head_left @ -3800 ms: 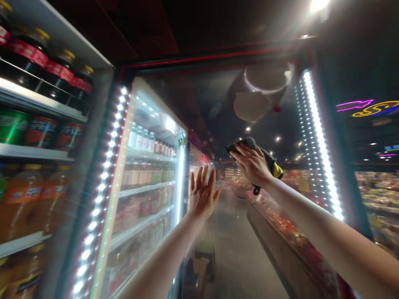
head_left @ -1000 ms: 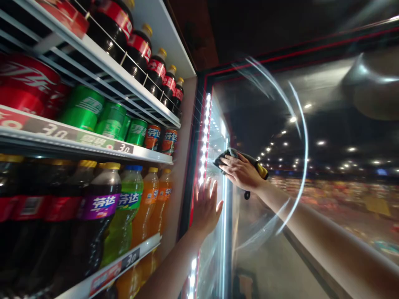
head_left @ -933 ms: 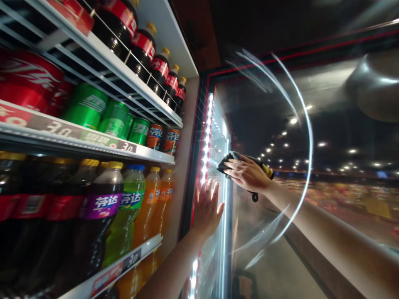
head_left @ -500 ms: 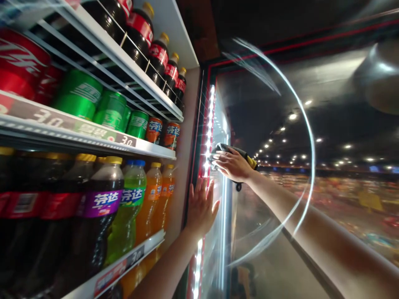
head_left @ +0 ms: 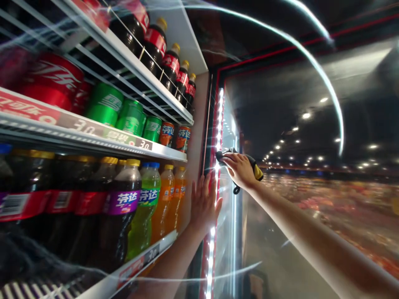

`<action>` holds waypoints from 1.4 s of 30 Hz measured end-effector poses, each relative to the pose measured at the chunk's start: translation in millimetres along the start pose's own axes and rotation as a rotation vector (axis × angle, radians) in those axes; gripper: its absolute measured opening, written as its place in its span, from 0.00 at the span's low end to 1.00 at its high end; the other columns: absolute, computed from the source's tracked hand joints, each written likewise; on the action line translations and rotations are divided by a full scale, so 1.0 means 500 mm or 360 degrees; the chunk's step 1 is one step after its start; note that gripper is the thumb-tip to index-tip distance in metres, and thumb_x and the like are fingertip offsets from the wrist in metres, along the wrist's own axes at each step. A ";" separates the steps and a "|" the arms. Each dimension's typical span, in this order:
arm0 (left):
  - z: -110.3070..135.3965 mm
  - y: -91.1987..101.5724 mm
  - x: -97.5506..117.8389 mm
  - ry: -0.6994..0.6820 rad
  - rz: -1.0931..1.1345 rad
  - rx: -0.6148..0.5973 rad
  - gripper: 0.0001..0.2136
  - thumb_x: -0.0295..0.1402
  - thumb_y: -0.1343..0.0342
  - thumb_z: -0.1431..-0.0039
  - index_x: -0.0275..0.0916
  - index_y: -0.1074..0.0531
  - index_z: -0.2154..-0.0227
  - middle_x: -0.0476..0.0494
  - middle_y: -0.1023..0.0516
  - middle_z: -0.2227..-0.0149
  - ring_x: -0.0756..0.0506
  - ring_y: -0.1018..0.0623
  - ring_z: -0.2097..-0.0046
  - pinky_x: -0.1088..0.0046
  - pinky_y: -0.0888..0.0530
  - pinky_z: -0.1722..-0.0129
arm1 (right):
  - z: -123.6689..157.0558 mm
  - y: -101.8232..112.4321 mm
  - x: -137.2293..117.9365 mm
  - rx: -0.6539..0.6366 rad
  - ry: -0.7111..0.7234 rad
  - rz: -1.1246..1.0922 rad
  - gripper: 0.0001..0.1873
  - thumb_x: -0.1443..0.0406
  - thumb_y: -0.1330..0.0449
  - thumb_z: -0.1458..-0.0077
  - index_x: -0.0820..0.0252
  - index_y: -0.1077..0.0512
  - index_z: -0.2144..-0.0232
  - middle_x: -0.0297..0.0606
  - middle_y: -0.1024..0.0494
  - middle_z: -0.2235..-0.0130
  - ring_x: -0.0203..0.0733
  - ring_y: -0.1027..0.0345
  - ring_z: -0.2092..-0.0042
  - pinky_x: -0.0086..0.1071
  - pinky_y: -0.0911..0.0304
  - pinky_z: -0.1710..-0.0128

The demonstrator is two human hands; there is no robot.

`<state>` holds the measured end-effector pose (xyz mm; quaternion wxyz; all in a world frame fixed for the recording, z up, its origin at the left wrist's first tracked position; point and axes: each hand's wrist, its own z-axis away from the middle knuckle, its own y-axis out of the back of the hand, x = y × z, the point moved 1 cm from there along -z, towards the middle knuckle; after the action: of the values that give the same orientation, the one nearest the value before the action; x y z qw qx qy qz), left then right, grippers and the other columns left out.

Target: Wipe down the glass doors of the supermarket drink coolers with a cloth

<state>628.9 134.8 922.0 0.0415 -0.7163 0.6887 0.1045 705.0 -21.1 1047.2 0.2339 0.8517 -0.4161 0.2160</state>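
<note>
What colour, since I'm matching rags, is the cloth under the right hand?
Dark grey-black cloth with a yellow patch near the wrist, under the right hand; head view.

Right hand (head_left: 240,169) pressing dark cloth (head_left: 225,155) flat on glass door (head_left: 280,124) near LED strip (head_left: 218,137), left hand (head_left: 204,203) spread open on door frame (head_left: 205,124), soda bottles (head_left: 146,199) and cans (head_left: 152,128) on shelves (head_left: 168,151) left.

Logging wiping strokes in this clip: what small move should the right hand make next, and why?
Probably slide the cloth rightward across the glass door. The right hand presses it at the door's left edge by the LED strip, so no glass lies that way; the left hand lies flat on the frame edge.
</note>
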 end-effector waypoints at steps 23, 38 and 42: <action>-0.018 0.038 -0.045 0.0024 -0.0080 -0.0035 0.30 0.38 0.49 0.32 0.34 0.47 0.31 0.29 0.40 0.31 0.32 0.43 0.29 0.44 0.45 0.30 | 0.050 -0.046 -0.051 -0.0079 0.0467 -0.0074 0.24 0.64 0.46 0.33 0.52 0.34 0.36 0.44 0.34 0.33 0.49 0.44 0.31 0.50 0.49 0.30; -0.052 0.043 -0.005 -0.0009 -0.0016 -0.0024 0.33 0.36 0.47 0.33 0.38 0.51 0.29 0.31 0.39 0.31 0.33 0.42 0.29 0.42 0.45 0.30 | 0.095 0.010 0.011 -0.0067 0.0385 0.0018 0.17 0.67 0.43 0.36 0.53 0.27 0.45 0.40 0.26 0.39 0.47 0.37 0.36 0.53 0.55 0.29; -0.069 0.034 0.020 -0.0041 0.0005 0.0017 0.34 0.39 0.49 0.32 0.37 0.55 0.28 0.28 0.39 0.31 0.32 0.42 0.28 0.41 0.44 0.31 | 0.060 0.040 0.048 0.0060 -0.0095 0.0138 0.20 0.65 0.44 0.34 0.58 0.29 0.42 0.47 0.30 0.36 0.54 0.40 0.34 0.59 0.55 0.31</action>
<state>615.7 117.3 954.9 0.0540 -0.7135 0.6899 0.1102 707.3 -63.9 1041.0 0.1958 0.8433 -0.4552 0.2081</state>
